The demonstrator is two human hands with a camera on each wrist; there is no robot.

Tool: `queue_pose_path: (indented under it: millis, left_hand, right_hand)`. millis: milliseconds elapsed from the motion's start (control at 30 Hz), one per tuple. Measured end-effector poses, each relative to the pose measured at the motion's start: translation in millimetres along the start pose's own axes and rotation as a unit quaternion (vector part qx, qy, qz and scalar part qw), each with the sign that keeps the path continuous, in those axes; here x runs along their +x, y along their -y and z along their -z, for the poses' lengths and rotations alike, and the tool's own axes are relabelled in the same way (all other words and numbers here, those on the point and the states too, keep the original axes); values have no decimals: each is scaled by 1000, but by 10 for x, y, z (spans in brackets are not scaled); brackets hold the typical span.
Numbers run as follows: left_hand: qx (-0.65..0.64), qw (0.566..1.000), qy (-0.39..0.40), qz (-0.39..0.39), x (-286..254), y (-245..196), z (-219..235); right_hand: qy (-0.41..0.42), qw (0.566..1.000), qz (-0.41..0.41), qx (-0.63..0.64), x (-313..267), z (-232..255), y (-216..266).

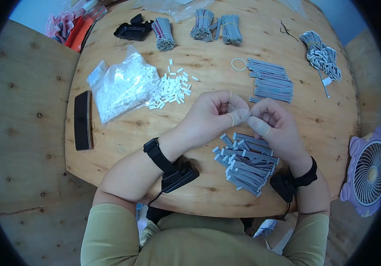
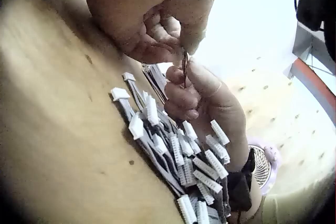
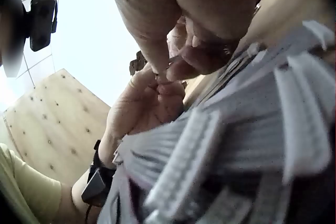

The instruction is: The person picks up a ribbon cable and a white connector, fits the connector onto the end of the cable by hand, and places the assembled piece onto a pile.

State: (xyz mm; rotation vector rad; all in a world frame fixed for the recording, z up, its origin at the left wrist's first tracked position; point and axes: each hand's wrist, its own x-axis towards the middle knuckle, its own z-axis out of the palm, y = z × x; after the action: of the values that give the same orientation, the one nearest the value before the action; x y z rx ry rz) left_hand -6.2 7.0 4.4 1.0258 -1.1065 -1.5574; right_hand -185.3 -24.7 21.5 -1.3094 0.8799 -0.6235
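My left hand and right hand meet fingertip to fingertip above the table, both thumbs in pale finger cots. Between them they pinch a thin dark strip, which looks like a ribbon cable seen edge-on; in the head view the fingers hide it. Just below the hands lies a loose pile of grey ribbon cables with white connectors on their ends. Beyond the right hand, a flat stack of grey ribbon cables lies side by side.
A clear bag of white connectors lies to the left, with loose white connectors spilled beside it. A phone lies near the left edge. Bundled cables and a black tray sit at the back. A purple fan stands off the right edge.
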Motion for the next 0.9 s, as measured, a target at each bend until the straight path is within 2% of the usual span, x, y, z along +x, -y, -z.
queue_pose_path:
  millis: [67, 133, 167, 233, 333, 367, 433, 467, 567, 667, 767, 900]
  left_hand:
    - [10, 999, -39, -11, 15, 10, 12]
    - [8, 995, -97, -39, 41, 3, 45]
    - [8, 994, -100, -39, 48, 5, 68]
    - [7, 994, -106, -39, 61, 15, 109]
    - [94, 991, -50, -88, 37, 77, 51]
    - [102, 992, -25, -66, 19, 79, 29]
    - [117, 993, 24, -22, -16, 62, -16]
    - [132, 989, 54, -39, -21, 54, -29]
    - [181, 976, 104, -71, -30, 12, -24]
    - [104, 993, 60, 9, -42, -20, -31]
    - [62, 998, -16, -27, 21, 32, -12]
    - [12, 1000, -9, -20, 40, 12, 7]
  right_hand:
    - [-34, 999, 20, 19, 18, -33, 17]
    - [-22, 999, -39, 4, 16, 39, 90]
    - [-15, 998, -69, -4, 19, 81, 114]
    - [-31, 995, -30, 85, 44, 146, 80]
    - [-38, 978, 20, 202, 73, 192, 28]
    - [-37, 970, 35, 238, 79, 194, 12]
    - [-63, 966, 83, 237, 102, 127, -32]
    - [-75, 963, 107, 236, 107, 93, -42]
    - [-19, 970, 85, 227, 66, 55, 30]
    - [18, 976, 55, 208, 38, 83, 35]
    - [13, 997, -10, 80, 26, 129, 51]
    - [13, 998, -34, 48, 36, 85, 51]
